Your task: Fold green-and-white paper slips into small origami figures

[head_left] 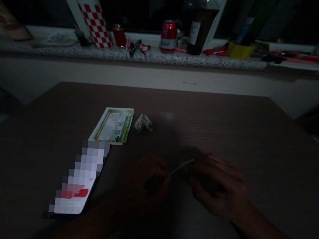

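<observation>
The scene is very dark. Over the brown table [232, 122], near its front edge, both my hands hold a thin pale slip of paper [182, 165] between them. My left hand [145, 178] is curled with its fingers closed on the slip's near end. My right hand [217, 187] is smeared by motion, its fingers bent toward the slip's far end. A small folded paper piece [143, 123] lies on the table beyond my hands. To its left rests a stack of green-edged printed leaflets [114, 125].
A phone [79, 179] with a lit screen lies at the left of my hands. On the stone windowsill [70, 49] behind the table stand a red can [168, 36], a dark bottle [199, 29], a red-and-white checked item [96, 25], a yellow tape roll [239, 51] and small tools.
</observation>
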